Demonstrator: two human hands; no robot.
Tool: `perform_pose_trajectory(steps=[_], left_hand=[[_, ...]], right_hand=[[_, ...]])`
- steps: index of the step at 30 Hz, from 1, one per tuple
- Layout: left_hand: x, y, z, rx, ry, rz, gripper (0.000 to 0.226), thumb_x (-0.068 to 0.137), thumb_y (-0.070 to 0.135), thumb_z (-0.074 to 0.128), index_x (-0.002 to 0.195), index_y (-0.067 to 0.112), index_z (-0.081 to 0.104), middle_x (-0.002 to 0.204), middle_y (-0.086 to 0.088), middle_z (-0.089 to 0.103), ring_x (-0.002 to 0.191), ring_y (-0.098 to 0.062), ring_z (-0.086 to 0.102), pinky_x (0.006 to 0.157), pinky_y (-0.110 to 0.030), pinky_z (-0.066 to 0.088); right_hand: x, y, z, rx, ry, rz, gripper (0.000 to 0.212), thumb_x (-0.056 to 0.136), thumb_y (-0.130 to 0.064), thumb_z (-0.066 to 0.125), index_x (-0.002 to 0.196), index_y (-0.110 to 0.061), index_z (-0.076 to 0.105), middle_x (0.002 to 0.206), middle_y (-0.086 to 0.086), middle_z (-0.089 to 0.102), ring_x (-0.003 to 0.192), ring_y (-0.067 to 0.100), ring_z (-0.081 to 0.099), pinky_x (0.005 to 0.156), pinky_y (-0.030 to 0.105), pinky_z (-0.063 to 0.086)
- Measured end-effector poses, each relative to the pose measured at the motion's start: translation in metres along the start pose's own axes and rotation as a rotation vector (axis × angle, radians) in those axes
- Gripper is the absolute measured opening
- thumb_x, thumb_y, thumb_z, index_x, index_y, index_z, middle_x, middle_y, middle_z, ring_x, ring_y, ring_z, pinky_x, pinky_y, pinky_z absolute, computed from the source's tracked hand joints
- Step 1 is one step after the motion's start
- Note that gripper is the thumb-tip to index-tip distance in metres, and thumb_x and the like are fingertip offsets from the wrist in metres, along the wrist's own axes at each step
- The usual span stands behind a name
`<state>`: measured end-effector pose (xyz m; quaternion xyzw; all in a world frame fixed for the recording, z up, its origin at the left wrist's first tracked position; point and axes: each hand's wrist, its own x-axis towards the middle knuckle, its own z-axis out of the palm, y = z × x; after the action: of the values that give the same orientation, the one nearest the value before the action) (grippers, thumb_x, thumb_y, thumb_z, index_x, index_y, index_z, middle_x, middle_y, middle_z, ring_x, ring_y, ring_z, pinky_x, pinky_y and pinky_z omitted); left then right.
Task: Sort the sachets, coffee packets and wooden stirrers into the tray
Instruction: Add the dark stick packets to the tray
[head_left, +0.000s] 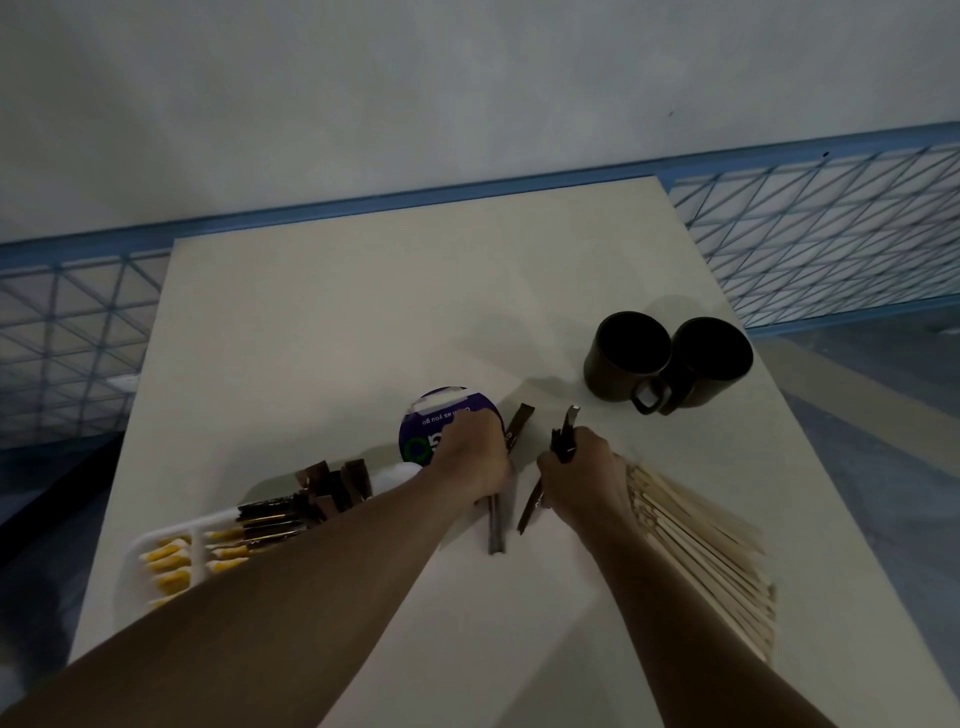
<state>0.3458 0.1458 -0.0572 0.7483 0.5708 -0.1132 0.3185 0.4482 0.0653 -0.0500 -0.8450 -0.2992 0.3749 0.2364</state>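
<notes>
Both hands work near the middle of the table (363, 312). The left hand (475, 460) is curled round a few brown coffee packets (496, 527). Their ends stick out of the fist at 12 o'clock and at 6 o'clock. The right hand (582, 467), just beside it at 3 o'clock, grips another small bundle of the same packets in the same way. I cannot tell how many packets each fist holds.

The white tray (208, 521) lies at 8 o'clock from the left hand and is partly hidden under the forearm. In it I see yellow sachets (166, 564) in the near compartments and more brown packets in the farther one. The wooden stirrers (701, 545) lie fanned out on the table at 4 o'clock from the right hand, none of them in the tray yet.

The packets look thin, light and somewhat smooth, so I think they can slide out of a loose fist. A grip round the middle of the bundle seems the safest. The stirrers are probably light and stiff but easy to snap or scatter. It is better to sweep them together first and then take them round the middle.

A round purple lid (441, 415) lies at 11 o'clock from the left hand, and two dark mugs (670, 364) stand at 1 o'clock from the right hand.
</notes>
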Motion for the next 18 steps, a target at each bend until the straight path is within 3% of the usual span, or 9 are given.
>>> perform_pose_trajectory(steps=[6,11,14,18], left_hand=[[-0.001,0.001,0.0,-0.02,0.007,0.021,0.028,0.085,0.015,0.067,0.109,0.003,0.065,0.107,-0.015,0.067,0.1,-0.03,0.063,0.085,-0.037,0.055],[-0.002,-0.002,-0.006,-0.077,-0.013,0.056,0.014,0.085,0.008,0.067,0.097,0.002,0.071,0.092,-0.016,0.072,0.087,-0.03,0.069,0.08,-0.041,0.059],[-0.002,-0.004,-0.014,-0.128,-0.014,0.083,0.013,0.085,0.011,0.068,0.088,-0.001,0.072,0.084,-0.016,0.073,0.08,-0.031,0.071,0.077,-0.044,0.059],[-0.003,-0.008,-0.024,-0.161,-0.038,0.088,0.022,0.082,0.016,0.071,0.086,-0.005,0.072,0.084,-0.018,0.074,0.084,-0.033,0.071,0.083,-0.046,0.055]], right_hand=[[-0.003,-0.003,0.004,0.059,-0.024,-0.011,0.027,0.104,-0.026,0.045,0.127,-0.016,0.054,0.095,0.001,0.062,0.078,0.012,0.062,0.068,0.03,0.055],[-0.004,-0.006,0.002,0.137,-0.04,-0.037,0.026,0.106,-0.024,0.041,0.126,-0.013,0.053,0.102,0.005,0.061,0.077,0.008,0.054,0.057,0.022,0.036],[-0.006,-0.009,0.0,0.238,-0.038,-0.037,0.021,0.106,-0.022,0.04,0.118,-0.014,0.054,0.094,-0.001,0.058,0.079,0.009,0.056,0.06,0.023,0.039],[-0.009,-0.009,-0.002,0.473,-0.048,0.027,0.019,0.103,-0.013,0.039,0.107,-0.013,0.058,0.089,0.006,0.063,0.076,0.015,0.058,0.064,0.027,0.046]])
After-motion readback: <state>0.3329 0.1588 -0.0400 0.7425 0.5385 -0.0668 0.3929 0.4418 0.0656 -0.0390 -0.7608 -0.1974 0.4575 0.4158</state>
